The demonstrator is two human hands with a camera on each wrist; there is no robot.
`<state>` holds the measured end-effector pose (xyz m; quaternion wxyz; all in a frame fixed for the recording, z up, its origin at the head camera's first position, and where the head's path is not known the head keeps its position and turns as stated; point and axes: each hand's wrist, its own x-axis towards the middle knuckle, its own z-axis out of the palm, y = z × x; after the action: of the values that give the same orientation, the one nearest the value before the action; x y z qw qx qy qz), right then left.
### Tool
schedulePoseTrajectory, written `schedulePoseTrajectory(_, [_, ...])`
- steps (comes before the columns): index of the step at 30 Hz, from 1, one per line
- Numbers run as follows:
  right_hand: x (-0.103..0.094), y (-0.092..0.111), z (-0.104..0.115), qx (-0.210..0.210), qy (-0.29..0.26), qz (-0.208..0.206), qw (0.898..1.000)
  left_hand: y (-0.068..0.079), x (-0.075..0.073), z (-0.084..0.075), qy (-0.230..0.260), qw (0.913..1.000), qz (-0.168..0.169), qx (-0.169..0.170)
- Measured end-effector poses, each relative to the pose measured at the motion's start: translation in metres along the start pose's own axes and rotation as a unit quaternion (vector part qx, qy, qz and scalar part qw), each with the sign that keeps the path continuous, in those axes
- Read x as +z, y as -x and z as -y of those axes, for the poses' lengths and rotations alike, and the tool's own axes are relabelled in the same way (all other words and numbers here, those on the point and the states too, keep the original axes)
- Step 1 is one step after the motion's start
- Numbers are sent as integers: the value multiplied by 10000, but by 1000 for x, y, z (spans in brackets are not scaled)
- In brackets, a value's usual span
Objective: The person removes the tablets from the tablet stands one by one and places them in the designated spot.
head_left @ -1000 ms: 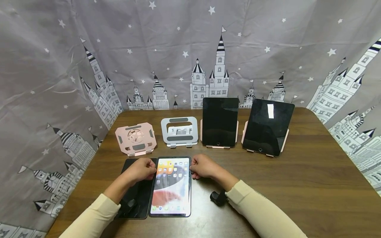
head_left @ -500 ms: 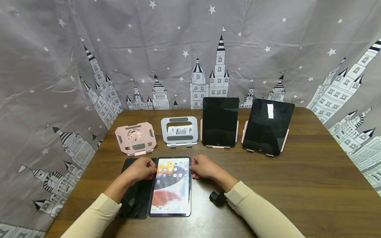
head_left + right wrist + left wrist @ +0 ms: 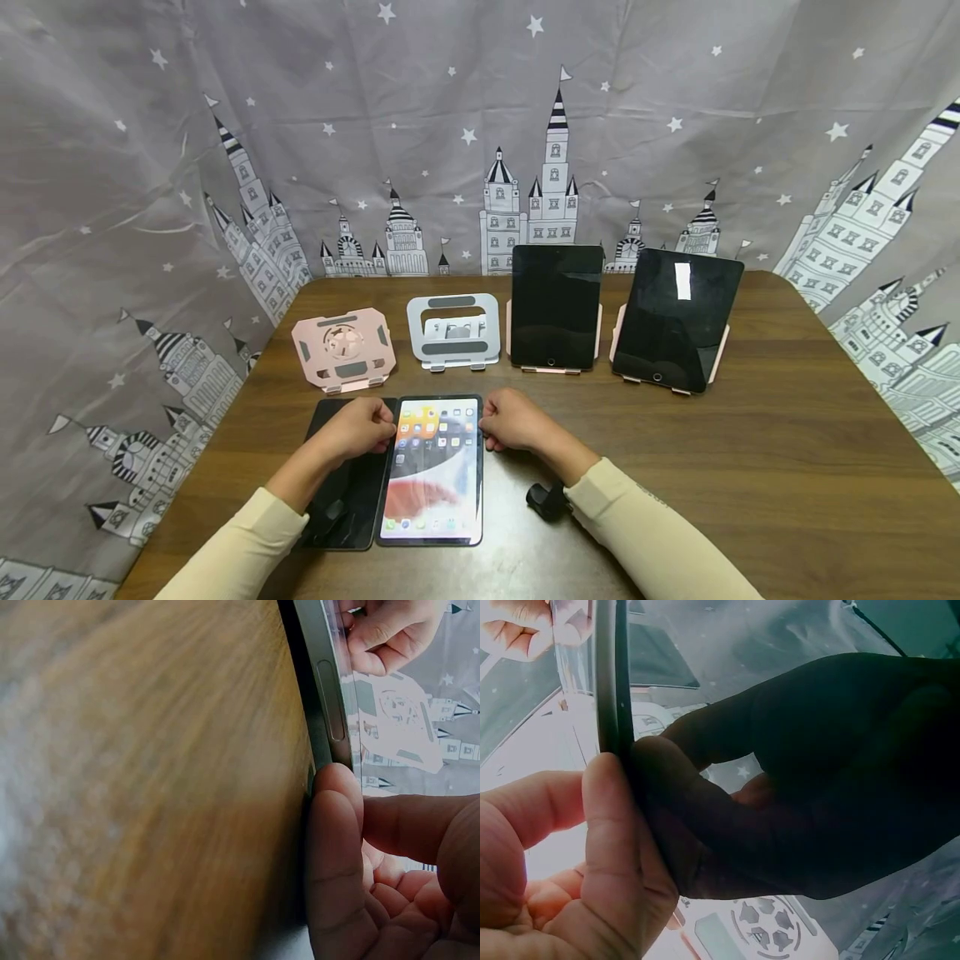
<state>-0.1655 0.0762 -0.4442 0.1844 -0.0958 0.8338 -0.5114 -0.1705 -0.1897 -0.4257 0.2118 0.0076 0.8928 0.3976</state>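
A tablet (image 3: 435, 475) with a lit home screen lies upright before me on the table. At its upper left edge, my left hand (image 3: 363, 427) pinches the side with thumb and curled fingers. My right hand (image 3: 512, 419) does the same at the upper right edge; in the right wrist view its fingertips (image 3: 335, 791) meet the tablet's metal side (image 3: 330, 701), just below a long button. Close on the left is a second tablet (image 3: 354, 492) with a dark screen, partly hidden under my left forearm. Its glossy screen mirrors the left hand in the left wrist view.
Behind stand a pink tablet stand (image 3: 345, 348) and a pale blue-grey stand (image 3: 454, 332). To their right, a dark tablet (image 3: 557, 304) and another dark tablet (image 3: 675, 325) lean on pink stands. A castle-print curtain (image 3: 450, 125) hangs behind the wooden table (image 3: 750, 492).
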Motion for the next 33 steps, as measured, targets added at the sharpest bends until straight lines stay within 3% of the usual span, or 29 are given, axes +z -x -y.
schedulePoseTrajectory(19, [1,0,1,-63,422,-137,9990,1,0,-2,-200,9998,15,6])
schedulePoseTrajectory(33, [1,0,3,98,319,-163,9993,3,0,-2,-206,9998,19,52])
